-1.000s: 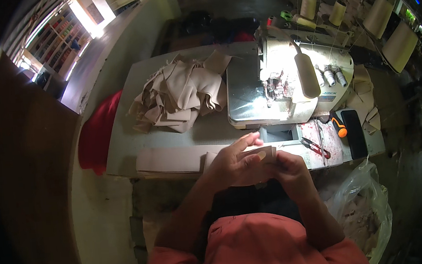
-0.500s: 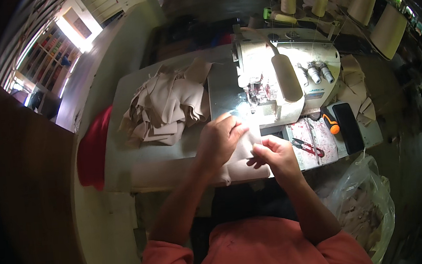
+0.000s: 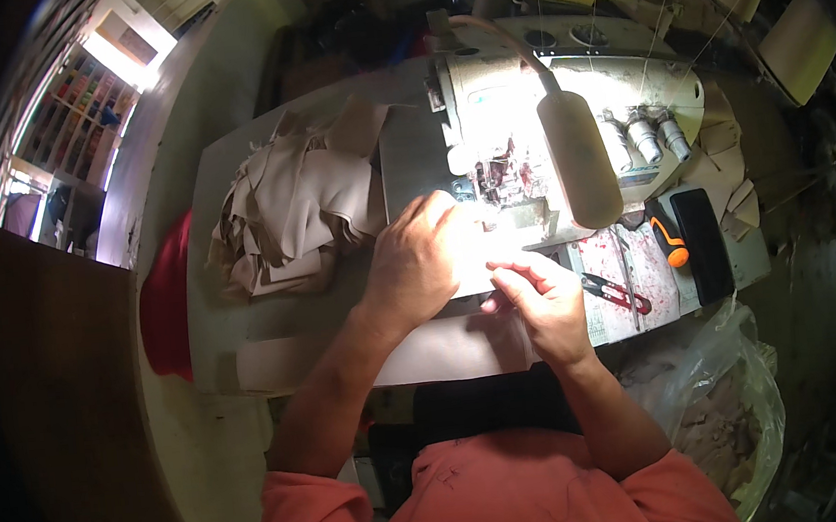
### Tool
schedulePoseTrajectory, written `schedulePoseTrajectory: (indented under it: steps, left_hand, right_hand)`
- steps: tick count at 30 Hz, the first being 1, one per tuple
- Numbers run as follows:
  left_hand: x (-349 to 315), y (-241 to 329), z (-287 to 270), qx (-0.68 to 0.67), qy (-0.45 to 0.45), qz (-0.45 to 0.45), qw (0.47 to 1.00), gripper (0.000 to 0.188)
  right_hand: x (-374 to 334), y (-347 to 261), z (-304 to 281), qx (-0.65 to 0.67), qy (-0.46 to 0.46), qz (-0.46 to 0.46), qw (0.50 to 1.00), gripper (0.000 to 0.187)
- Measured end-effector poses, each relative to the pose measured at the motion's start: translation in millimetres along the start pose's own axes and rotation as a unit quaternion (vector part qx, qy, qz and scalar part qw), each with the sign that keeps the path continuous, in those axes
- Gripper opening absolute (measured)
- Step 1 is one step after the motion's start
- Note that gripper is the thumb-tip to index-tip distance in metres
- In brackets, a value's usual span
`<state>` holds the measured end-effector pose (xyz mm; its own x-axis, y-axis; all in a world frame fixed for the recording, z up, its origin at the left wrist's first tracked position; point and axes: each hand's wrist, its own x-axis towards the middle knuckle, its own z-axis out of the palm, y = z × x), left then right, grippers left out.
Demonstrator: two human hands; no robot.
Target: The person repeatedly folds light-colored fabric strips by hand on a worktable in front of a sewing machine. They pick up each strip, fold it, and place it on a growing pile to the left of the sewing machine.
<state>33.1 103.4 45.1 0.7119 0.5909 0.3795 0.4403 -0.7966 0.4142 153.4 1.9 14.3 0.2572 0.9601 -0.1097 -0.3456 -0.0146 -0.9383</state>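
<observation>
Beside the needle area of a white sewing machine (image 3: 512, 84), my left hand (image 3: 409, 267) is closed on a pale fabric piece (image 3: 476, 274). Glare washes out much of that piece, and my left fingertips are partly hidden. Thumb and fingers of my right hand (image 3: 549, 307) pinch the piece's near right edge. A long beige fabric strip (image 3: 426, 352) lies flat along the table's front edge, below both hands. Over the machine hangs an elongated lamp head (image 3: 578, 162), lighting the sewing spot strongly.
Left on the table (image 3: 212, 314) sits a heap of beige fabric pieces (image 3: 308, 196). Thread snips (image 3: 620, 293), an orange-handled tool (image 3: 673, 244) and a black phone (image 3: 701, 246) lie at right. A plastic bag of scraps (image 3: 725, 413) stands below. Thread cones (image 3: 797, 49) rise behind.
Both hands have brought the fabric piece in closer to the needle area, my left hand now lying flatter over it. The strip at the front edge shows more fully. The view has shifted slightly.
</observation>
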Motion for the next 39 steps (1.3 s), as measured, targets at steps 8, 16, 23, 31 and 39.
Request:
schedulePoseTrajectory:
  steps: [8, 16, 23, 31, 39]
  left_hand:
    - [-16, 8, 3, 0.072, 0.027, 0.036, 0.996, 0.024]
    - [32, -52, -7, 0.106, -0.03, 0.022, 0.994, 0.031]
    - [54, -102, -13, 0.235, 0.157, 0.074, 0.956, 0.013]
    - [-62, -24, -46, -0.061, 0.19, -0.213, 0.956, 0.015]
    - [-91, 59, 58, 0.115, 0.044, -0.101, 0.987, 0.013]
  right_hand:
    - [7, -4, 3, 0.016, -0.002, 0.011, 1.0, 0.019]
    - [-16, 2, -25, 0.014, 0.02, 0.01, 1.0, 0.018]
    - [-49, 6, -39, -0.042, 0.025, -0.003, 0.999, 0.017]
    - [-59, 10, -55, -0.069, 0.044, -0.006, 0.997, 0.016]
    - [-66, -8, -45, -0.101, 0.033, -0.029, 0.994, 0.015]
